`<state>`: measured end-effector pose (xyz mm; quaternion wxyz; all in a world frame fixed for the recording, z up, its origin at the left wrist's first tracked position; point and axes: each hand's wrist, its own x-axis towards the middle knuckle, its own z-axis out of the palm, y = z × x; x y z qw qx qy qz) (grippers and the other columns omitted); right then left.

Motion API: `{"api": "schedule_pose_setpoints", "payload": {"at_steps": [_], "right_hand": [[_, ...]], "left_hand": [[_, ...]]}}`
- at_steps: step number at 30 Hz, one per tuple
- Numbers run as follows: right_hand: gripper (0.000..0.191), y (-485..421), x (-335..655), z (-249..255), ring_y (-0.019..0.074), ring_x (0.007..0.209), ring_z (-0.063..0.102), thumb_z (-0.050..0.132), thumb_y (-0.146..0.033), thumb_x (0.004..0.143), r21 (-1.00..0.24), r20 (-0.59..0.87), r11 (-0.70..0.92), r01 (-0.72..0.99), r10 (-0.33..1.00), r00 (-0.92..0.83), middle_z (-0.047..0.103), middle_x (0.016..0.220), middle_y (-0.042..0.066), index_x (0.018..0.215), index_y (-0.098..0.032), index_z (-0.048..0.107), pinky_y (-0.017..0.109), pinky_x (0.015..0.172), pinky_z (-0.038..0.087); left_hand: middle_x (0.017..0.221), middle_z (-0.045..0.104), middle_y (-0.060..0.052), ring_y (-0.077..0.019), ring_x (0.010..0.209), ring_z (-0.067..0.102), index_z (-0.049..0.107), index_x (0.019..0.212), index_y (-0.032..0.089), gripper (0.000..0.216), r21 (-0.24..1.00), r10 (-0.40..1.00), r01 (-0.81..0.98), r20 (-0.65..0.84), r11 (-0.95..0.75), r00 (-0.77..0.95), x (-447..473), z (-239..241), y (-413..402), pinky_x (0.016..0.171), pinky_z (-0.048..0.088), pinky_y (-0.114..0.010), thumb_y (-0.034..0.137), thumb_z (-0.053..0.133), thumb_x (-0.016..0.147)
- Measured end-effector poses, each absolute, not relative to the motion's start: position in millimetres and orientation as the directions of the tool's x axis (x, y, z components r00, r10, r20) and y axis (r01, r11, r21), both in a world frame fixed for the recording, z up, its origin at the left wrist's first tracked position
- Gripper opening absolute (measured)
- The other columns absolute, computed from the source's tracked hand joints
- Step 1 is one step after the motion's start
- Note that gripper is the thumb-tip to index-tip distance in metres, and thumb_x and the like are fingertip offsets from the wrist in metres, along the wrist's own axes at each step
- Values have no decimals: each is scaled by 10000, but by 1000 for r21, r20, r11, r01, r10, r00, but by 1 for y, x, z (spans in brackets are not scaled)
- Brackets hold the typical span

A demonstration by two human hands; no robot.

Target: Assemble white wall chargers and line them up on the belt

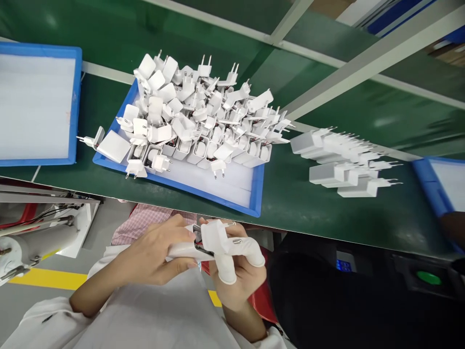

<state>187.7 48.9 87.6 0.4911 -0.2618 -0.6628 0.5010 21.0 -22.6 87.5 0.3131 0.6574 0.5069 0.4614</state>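
Observation:
Over my lap, in front of the bench edge, my two hands are close together on a white power adapter. My left hand (154, 252) is closed round its box-shaped housing (181, 249), thumb below and fingers above. The plug cap (214, 236) is pinched in my right hand (241, 276), whose thumb and a finger wear white finger cots. Between the cap and the housing a dark opening shows, so the two parts are not flush. Beyond my hands, a blue-rimmed tray (203, 196) holds a heap of similar adapters (189, 111), many with caps hanging loose from their housings.
On the green bench (286, 203), right of the tray, stand rows of adapters with caps fitted (341, 160). Another blue-rimmed tray (78, 111) lies at left, and part of a third (432, 189) shows at right. A dark shape with a green button (428, 277) fills the lower right.

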Motion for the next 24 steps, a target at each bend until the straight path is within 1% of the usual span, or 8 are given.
{"api": "schedule_pose_setpoints", "payload": {"at_steps": [3, 7, 10, 13, 15, 17, 20, 24], "right_hand": [[47, 40, 172, 84, 197, 923, 680, 584, -211, 967, -921, 373, 315, -227, 883, -285, 677, 996, 23, 949, -255, 585, 417, 848, 568], [40, 36, 159, 90, 188, 889, 656, 588, -258, 978, -930, 334, 253, -267, 885, -326, 659, 947, 14, 943, -267, 571, 401, 827, 562], [41, 34, 155, 95, 178, 863, 644, 575, -289, 989, -930, 323, 232, -284, 884, -337, 644, 918, 12, 951, -281, 562, 385, 805, 571], [23, 30, 153, 96, 178, 881, 639, 567, -290, 992, -928, 315, 198, -316, 871, -378, 653, 994, 31, 971, -280, 566, 388, 796, 575], [14, 28, 153, 95, 189, 897, 638, 565, -278, 990, -923, 322, 190, -333, 858, -401, 656, 1016, 44, 980, -276, 575, 399, 782, 576], [18, 26, 152, 95, 192, 900, 636, 574, -267, 982, -922, 320, 183, -341, 856, -406, 655, 1024, 52, 996, -274, 584, 405, 778, 576], [66, 27, 152, 96, 194, 938, 655, 621, -238, 956, -928, 269, 115, -354, 864, -425, 642, 1049, 52, 1006, -273, 599, 390, 782, 589], [114, 33, 152, 98, 209, 1022, 679, 636, -191, 947, -923, 251, 65, -379, 849, -466, 644, 1082, 52, 1020, -279, 628, 381, 808, 610]], "left_hand": [[878, 559, -32, -191, 807, 586, 537, 967, 224, 138, 837, 923, 417, 385, -355, 12, 24, 88, -20, 672, 474, -268, 357, 531, 1007], [1062, 626, -90, -196, 927, 645, 576, 1038, 213, 91, 788, 879, 465, 474, -403, -42, 25, 93, -20, 717, 537, -272, 208, 569, 947], [1052, 668, -108, -176, 879, 683, 614, 987, 184, 129, 658, 816, 628, 575, -415, -64, 26, 100, -20, 657, 546, -235, 120, 565, 886], [906, 704, -97, -166, 727, 692, 615, 859, 166, 52, 487, 740, 793, 669, -366, -69, 27, 108, -21, 584, 534, -227, 133, 577, 872], [847, 708, -91, -157, 651, 674, 601, 805, 169, 92, 431, 731, 840, 680, -331, -61, 26, 111, -23, 558, 522, -229, 168, 597, 897], [896, 712, -106, -148, 646, 663, 610, 820, 171, 142, 456, 749, 821, 661, -344, -54, 22, 110, -25, 545, 510, -225, 220, 579, 950], [1042, 687, -136, -130, 668, 636, 621, 893, 173, 197, 578, 772, 705, 632, -411, -68, 16, 102, -27, 523, 487, -218, 283, 508, 1012], [1080, 660, -145, -152, 786, 640, 589, 970, 164, 111, 660, 726, 551, 674, -511, -134, 12, 90, -22, 560, 499, -223, 255, 534, 1002]]}}
